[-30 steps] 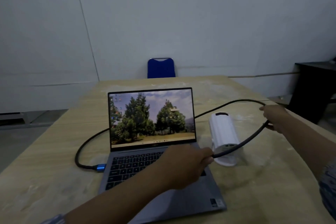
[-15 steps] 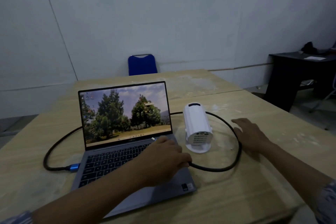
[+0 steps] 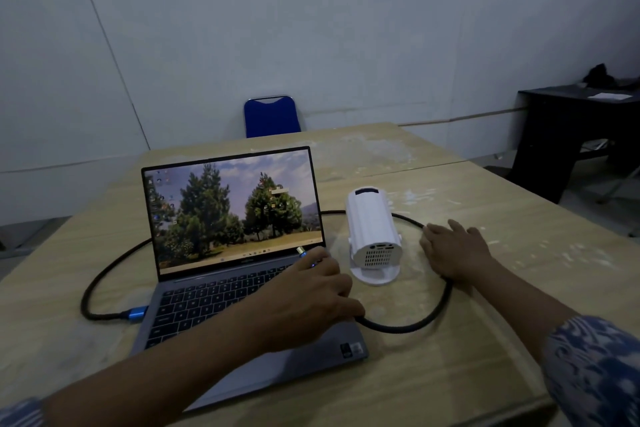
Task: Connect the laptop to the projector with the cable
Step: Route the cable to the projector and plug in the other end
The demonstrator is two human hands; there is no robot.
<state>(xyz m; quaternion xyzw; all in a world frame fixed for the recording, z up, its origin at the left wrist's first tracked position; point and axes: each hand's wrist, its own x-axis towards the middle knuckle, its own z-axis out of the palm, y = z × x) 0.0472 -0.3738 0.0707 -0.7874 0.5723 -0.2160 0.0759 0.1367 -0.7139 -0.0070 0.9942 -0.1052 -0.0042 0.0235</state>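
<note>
An open grey laptop (image 3: 221, 291) with trees on its screen stands on the wooden table (image 3: 485, 350). A black braided cable (image 3: 415, 322) has one blue plug in the laptop's left side (image 3: 136, 313). It runs behind the screen, around a white projector (image 3: 372, 229) and back towards me. My left hand (image 3: 304, 298) is closed on the cable's free end over the keyboard's right side, with the metal plug tip (image 3: 300, 251) sticking out by the screen. My right hand (image 3: 457, 250) lies flat on the table, right of the projector, on the cable loop.
A blue chair (image 3: 271, 117) stands behind the table's far edge. A black side table (image 3: 561, 135) with papers sits at the right against the wall. The projector's ports (image 3: 381, 247) face me.
One second ago both hands held the cable in the air above the projector. The cable now lies on the table around the projector, my right hand has let go, and the plug tip shows.
</note>
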